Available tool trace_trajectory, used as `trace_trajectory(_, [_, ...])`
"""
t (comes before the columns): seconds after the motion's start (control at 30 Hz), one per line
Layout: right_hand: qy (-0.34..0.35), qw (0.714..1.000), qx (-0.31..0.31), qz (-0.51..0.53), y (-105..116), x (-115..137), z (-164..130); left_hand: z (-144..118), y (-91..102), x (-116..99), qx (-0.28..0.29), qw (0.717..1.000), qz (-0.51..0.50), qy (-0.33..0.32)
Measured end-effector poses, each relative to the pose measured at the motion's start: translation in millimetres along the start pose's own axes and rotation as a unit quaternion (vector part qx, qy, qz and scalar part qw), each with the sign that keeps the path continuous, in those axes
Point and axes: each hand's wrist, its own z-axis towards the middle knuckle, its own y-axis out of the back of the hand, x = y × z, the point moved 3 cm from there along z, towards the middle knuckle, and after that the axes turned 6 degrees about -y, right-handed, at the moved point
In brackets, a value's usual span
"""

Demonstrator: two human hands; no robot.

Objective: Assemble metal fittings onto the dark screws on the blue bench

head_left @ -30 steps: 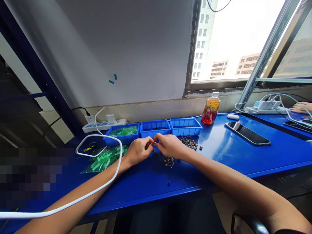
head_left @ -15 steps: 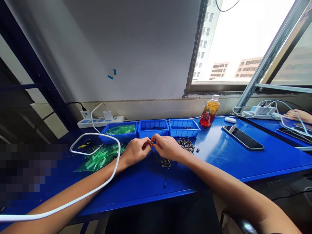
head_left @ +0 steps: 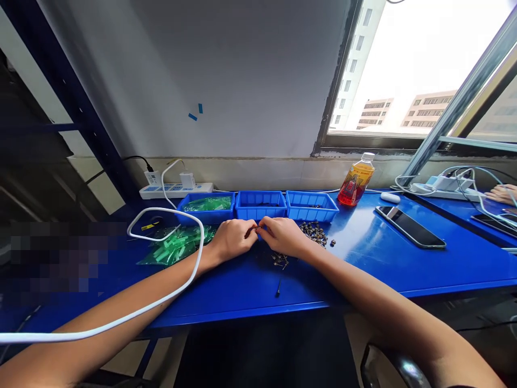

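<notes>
My left hand and my right hand meet over the table, fingertips pinched together. Whatever is between them is too small and covered to make out. Under and beside my right hand lie a pile of small dark metal parts and a smaller cluster of thin metal pieces. Nearer the table edge lies a single thin, dark-headed piece. Beside my left forearm is a clear bag of green pieces. Just behind the hands stand a middle blue bin and a right blue bin, with small dark parts inside.
A left blue bin holds a green bag. A white cable loops across in front of my left forearm. Farther back are a power strip, a drink bottle and a phone. Another person's hand shows at far right.
The camera view has shifted slightly, so the scene sits further right and higher. My hands stay pinched together; the small metal part glimpsed between the fingertips before is now hidden.
</notes>
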Motion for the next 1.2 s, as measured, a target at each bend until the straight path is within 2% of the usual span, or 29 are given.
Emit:
trace_trajectory(0.17, [0.019,1.0,-0.013,0.003,2.4,0.1,-0.6,0.3,-1.3,0.3,0.003,1.0,0.004,0.001])
trace_trajectory(0.4, [0.009,1.0,0.008,-0.014,-1.4,1.9,0.2,-1.1,-1.0,0.5,0.013,1.0,0.022,0.016])
trace_trajectory(0.57, [0.0,0.999,-0.014,-0.031,-0.7,4.0,-1.1,-3.6,3.1,-3.6,0.015,0.998,0.055,0.015])
trace_trajectory(0.83, [0.035,0.998,-0.02,-0.056,1.1,5.0,-2.3,-2.8,1.1,-3.9,0.03,0.996,0.082,0.01])
trace_trajectory(1.03, [0.023,0.996,-0.024,-0.078,-1.3,5.3,-1.6,-2.3,0.2,-5.8,0.041,0.995,0.085,0.014])
trace_trajectory(1.2, [-0.032,0.996,-0.06,-0.06,4.2,2.2,-0.4,-2.8,4.8,-4.3,0.028,0.996,0.074,0.034])
